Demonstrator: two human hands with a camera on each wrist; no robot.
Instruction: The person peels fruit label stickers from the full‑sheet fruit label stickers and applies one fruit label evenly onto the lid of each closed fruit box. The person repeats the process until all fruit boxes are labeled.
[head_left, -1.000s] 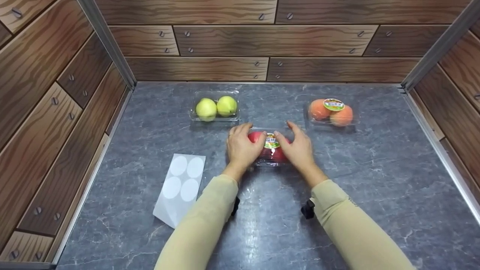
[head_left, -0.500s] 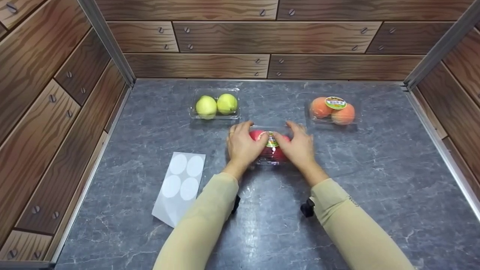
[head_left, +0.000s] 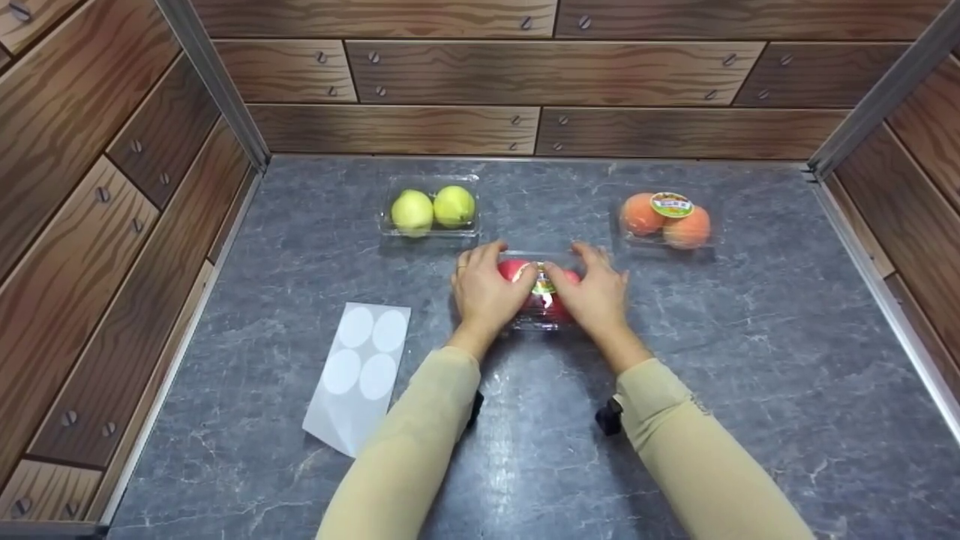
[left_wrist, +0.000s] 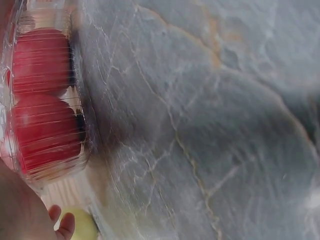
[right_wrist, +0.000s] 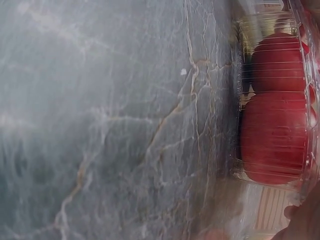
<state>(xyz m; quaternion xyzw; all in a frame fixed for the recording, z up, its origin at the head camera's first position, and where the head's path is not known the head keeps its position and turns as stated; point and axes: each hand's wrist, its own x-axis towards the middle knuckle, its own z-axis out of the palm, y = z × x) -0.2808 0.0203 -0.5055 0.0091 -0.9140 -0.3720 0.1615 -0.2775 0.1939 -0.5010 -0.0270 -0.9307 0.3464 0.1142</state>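
Observation:
A clear plastic fruit box with red, apple-like fruits sits on the table between both hands. An oval label with a green and yellow print is on its lid. My left hand grips the box's left side, its thumb on the label. From the right, my right hand grips the box the same way, and its thumb also touches the label. The fingers reach along the far part of the sides and are partly hidden. In the right wrist view, the red fruits show through the ribbed box wall.
A box of yellow-green pears stands behind to the left, with no label seen on it. Behind to the right is a box of orange-pink fruits with an oval label. A sheet of white oval stickers lies left of the left forearm.
Both thumbs have shifted slightly over the label, covering a little more of it. The box stays in place, and the head view has tilted slightly.

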